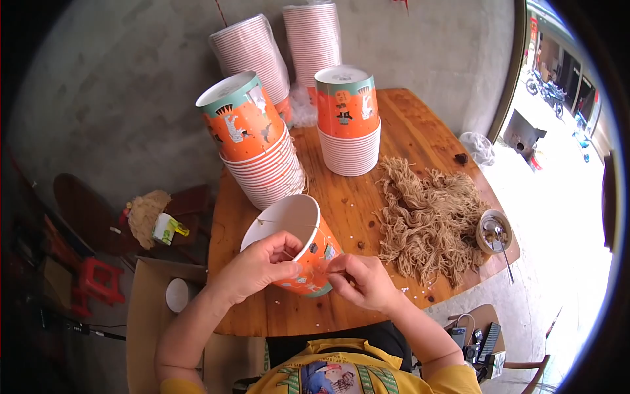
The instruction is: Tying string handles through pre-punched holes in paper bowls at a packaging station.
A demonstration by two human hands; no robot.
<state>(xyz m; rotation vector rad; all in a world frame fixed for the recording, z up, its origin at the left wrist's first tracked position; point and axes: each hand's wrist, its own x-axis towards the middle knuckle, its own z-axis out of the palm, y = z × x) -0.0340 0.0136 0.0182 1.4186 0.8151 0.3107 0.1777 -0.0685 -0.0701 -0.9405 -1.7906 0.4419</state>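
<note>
Mostly plain brown wood, this desk point(357, 220), with rounded corners, dark knots and small white specks near the front edge. At the near side of it, one orange paper bucket point(326, 253), tilted, with its white mouth facing up. On the rim, left grip point(262, 268) closed, with thumb outside and fingers inside. Against the outer wall of this same bucket, right grip point(364, 282), with fingers curled; cannot tell if pinching a thin strand or only pressing the wall. Farther back, a leaning stack of upside-down buckets point(243, 131) and a straighter stack point(348, 121). Behind these, two stacks in clear plastic point(252, 56), close to the grey wall point(138, 98). To the right, a loose heap of tan strands point(426, 223), and just beside it a small bowl point(484, 244) with a spoon point(504, 254). Beyond the desk, a very bright open doorway point(554, 210), with a motorbike point(548, 92) parked outside. On the dimmer left side, a red plastic stool point(104, 279) and an open cardboard box point(147, 279). At lower right, a wooden seat point(487, 314) carrying several small devices.
</note>
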